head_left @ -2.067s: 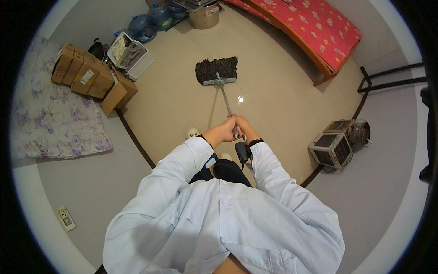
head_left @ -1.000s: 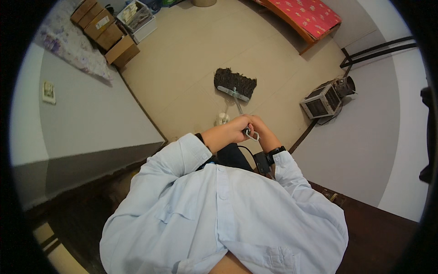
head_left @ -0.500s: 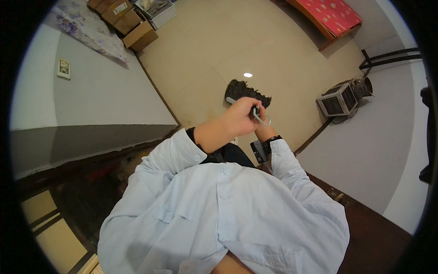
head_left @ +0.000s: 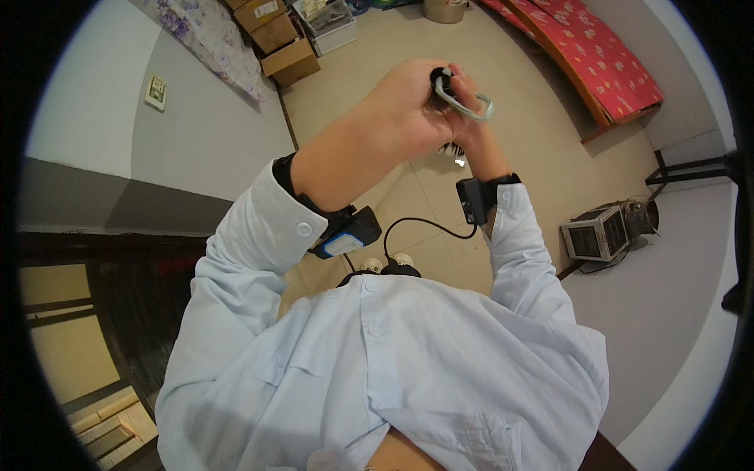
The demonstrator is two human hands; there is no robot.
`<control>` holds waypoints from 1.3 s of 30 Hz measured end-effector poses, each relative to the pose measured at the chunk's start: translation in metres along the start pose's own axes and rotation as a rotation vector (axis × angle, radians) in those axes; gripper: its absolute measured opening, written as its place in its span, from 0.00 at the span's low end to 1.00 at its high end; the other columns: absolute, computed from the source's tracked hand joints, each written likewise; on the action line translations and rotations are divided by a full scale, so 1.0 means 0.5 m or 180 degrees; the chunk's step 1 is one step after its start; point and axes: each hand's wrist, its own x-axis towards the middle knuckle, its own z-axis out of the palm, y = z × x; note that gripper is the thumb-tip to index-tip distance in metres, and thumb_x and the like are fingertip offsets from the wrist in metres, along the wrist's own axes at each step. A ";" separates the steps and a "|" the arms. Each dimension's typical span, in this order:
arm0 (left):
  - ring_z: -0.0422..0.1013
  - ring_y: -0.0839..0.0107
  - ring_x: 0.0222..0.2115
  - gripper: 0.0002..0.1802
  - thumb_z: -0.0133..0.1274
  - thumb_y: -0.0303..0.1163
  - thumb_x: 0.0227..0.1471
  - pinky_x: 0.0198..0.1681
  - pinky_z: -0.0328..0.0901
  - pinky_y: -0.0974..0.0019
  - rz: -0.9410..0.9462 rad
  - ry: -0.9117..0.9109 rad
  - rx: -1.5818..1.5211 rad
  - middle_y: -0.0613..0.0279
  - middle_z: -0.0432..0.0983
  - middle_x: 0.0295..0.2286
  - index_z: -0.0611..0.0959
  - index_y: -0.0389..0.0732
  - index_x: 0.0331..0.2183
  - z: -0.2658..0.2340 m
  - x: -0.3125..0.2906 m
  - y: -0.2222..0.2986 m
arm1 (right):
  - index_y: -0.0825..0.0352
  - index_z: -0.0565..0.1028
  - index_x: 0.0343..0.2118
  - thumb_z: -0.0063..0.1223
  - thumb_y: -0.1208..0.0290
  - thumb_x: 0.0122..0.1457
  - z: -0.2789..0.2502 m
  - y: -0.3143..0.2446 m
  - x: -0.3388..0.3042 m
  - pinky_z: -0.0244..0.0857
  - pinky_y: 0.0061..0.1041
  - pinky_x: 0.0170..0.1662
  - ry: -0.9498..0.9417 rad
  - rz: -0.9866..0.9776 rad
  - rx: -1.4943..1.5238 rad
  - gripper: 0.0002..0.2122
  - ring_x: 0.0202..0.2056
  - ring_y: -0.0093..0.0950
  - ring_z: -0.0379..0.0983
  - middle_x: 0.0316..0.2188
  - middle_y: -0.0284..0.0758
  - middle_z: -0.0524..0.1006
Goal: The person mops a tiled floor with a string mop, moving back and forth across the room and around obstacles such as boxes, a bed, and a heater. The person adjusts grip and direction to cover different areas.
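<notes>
My left hand (head_left: 420, 98) is closed around the top of a mop handle (head_left: 441, 76), whose dark end pokes out of the fist. A pale cord loop (head_left: 479, 110) hangs from that end. My right hand (head_left: 469, 133) grips the same handle just below, partly covered by the left. Most of the mop lies hidden behind both hands. Only a bit of dark strands (head_left: 452, 148) shows under them, over the tiled floor. Both wrists wear black straps with small devices.
Cardboard boxes (head_left: 284, 55) and a white bin (head_left: 334, 35) stand at the far left. A metal pot (head_left: 444, 10) sits at the far end. On the right are a low bed with a red cover (head_left: 601, 63) and a box-shaped appliance (head_left: 594, 235) by the wall.
Both hands have risen and moved forward with the mop handle. The mop head, visible beyond the hands before, is now mostly hidden behind them. My feet have come into view.
</notes>
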 end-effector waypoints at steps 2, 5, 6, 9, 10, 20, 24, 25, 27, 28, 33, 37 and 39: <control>0.59 0.78 0.15 0.04 0.40 0.21 0.48 0.19 0.58 0.78 0.0038 0.0064 0.0051 0.64 0.61 0.19 0.63 0.35 0.24 -0.017 0.006 0.009 | 0.73 0.66 0.40 0.32 0.68 0.56 -0.014 -0.007 0.028 0.61 0.29 0.44 -0.0937 -0.0011 -0.0623 0.15 0.41 0.32 0.67 0.40 0.39 0.69; 0.58 0.79 0.15 0.06 0.40 0.24 0.49 0.19 0.58 0.78 0.0095 0.0073 0.0078 0.67 0.59 0.17 0.62 0.38 0.23 -0.084 0.043 0.024 | 0.70 0.67 0.32 0.39 0.66 0.54 -0.079 0.011 0.057 0.64 0.29 0.37 0.0753 0.0270 -0.1685 0.11 0.32 0.31 0.69 0.31 0.38 0.71; 0.58 0.79 0.15 0.06 0.40 0.24 0.49 0.19 0.58 0.78 0.0138 0.0338 0.0091 0.68 0.59 0.17 0.62 0.39 0.23 -0.121 0.061 0.023 | 0.70 0.67 0.29 0.41 0.65 0.54 -0.110 0.030 0.066 0.64 0.29 0.35 0.0948 0.0562 -0.1356 0.11 0.30 0.31 0.69 0.29 0.38 0.71; 0.58 0.80 0.15 0.05 0.38 0.26 0.50 0.19 0.58 0.78 0.0178 0.0600 0.0175 0.69 0.59 0.17 0.63 0.40 0.23 -0.255 0.126 0.019 | 0.71 0.67 0.29 0.42 0.63 0.54 -0.217 0.111 0.127 0.65 0.29 0.32 0.1172 0.1466 -0.0512 0.13 0.28 0.31 0.69 0.27 0.38 0.70; 0.58 0.80 0.15 0.05 0.37 0.26 0.50 0.19 0.58 0.78 0.0175 0.0615 0.0233 0.69 0.59 0.17 0.63 0.41 0.23 -0.305 0.148 0.019 | 0.71 0.67 0.30 0.41 0.63 0.54 -0.259 0.142 0.129 0.65 0.28 0.32 0.1474 0.1489 -0.0408 0.13 0.27 0.31 0.68 0.28 0.39 0.70; 0.60 0.79 0.15 0.07 0.35 0.30 0.52 0.16 0.59 0.75 -0.0650 0.2026 -0.0057 0.68 0.62 0.15 0.65 0.42 0.24 -0.667 0.223 -0.040 | 0.73 0.63 0.41 0.43 0.70 0.52 -0.478 0.398 -0.026 0.63 0.25 0.28 0.2054 0.1243 -0.0488 0.15 0.24 0.27 0.66 0.23 0.37 0.69; 0.62 0.73 0.16 0.08 0.36 0.31 0.52 0.21 0.63 0.67 -0.1529 0.1888 0.0732 0.66 0.64 0.15 0.67 0.41 0.24 -0.699 0.163 -0.078 | 0.64 0.51 0.53 0.42 0.73 0.51 -0.438 0.460 -0.117 0.61 0.24 0.25 0.2292 0.1020 -0.0428 0.25 0.21 0.27 0.63 0.17 0.33 0.64; 0.65 0.69 0.18 0.08 0.37 0.31 0.52 0.25 0.64 0.61 -0.1627 0.1814 0.0796 0.64 0.66 0.17 0.67 0.40 0.24 -0.696 0.148 -0.085 | 0.64 0.52 0.53 0.42 0.73 0.51 -0.422 0.465 -0.134 0.61 0.24 0.25 0.2273 0.0999 -0.0352 0.25 0.21 0.27 0.62 0.17 0.33 0.64; 0.66 0.68 0.20 0.08 0.37 0.31 0.51 0.26 0.64 0.62 -0.1724 0.1658 0.1056 0.63 0.67 0.17 0.68 0.40 0.24 -0.682 0.110 -0.103 | 0.64 0.57 0.50 0.44 0.73 0.51 -0.375 0.469 -0.164 0.60 0.23 0.25 0.2402 0.0948 -0.0230 0.22 0.20 0.25 0.61 0.17 0.32 0.63; 0.66 0.68 0.21 0.07 0.37 0.31 0.51 0.26 0.65 0.62 -0.1767 0.1578 0.1187 0.63 0.67 0.17 0.68 0.40 0.24 -0.671 0.090 -0.110 | 0.64 0.58 0.48 0.44 0.72 0.51 -0.346 0.461 -0.175 0.60 0.24 0.25 0.2326 0.0887 -0.0158 0.20 0.20 0.26 0.62 0.17 0.32 0.64; 0.69 0.69 0.26 0.11 0.38 0.37 0.51 0.31 0.65 0.64 -0.2106 0.0892 0.2250 0.61 0.69 0.28 0.66 0.41 0.35 -0.611 -0.003 -0.090 | 0.63 0.64 0.40 0.44 0.69 0.52 -0.178 0.413 -0.239 0.59 0.22 0.22 0.2958 0.0958 -0.0601 0.12 0.18 0.24 0.62 0.17 0.29 0.66; 0.67 0.61 0.37 0.23 0.47 0.36 0.45 0.40 0.62 0.60 -0.0454 -0.0305 0.5262 0.55 0.67 0.37 0.64 0.39 0.44 -0.601 -0.080 -0.040 | 0.63 0.66 0.33 0.44 0.68 0.52 -0.119 0.443 -0.279 0.56 0.19 0.17 0.3012 0.0650 -0.0109 0.07 0.15 0.20 0.62 0.18 0.29 0.68; 0.61 0.58 0.43 0.28 0.50 0.35 0.42 0.45 0.58 0.58 0.0787 -0.1343 0.6264 0.51 0.63 0.41 0.63 0.40 0.46 -0.611 -0.125 -0.033 | 0.66 0.66 0.39 0.42 0.73 0.54 -0.093 0.471 -0.295 0.63 0.19 0.27 0.2319 0.0514 0.0465 0.09 0.23 0.22 0.67 0.25 0.31 0.70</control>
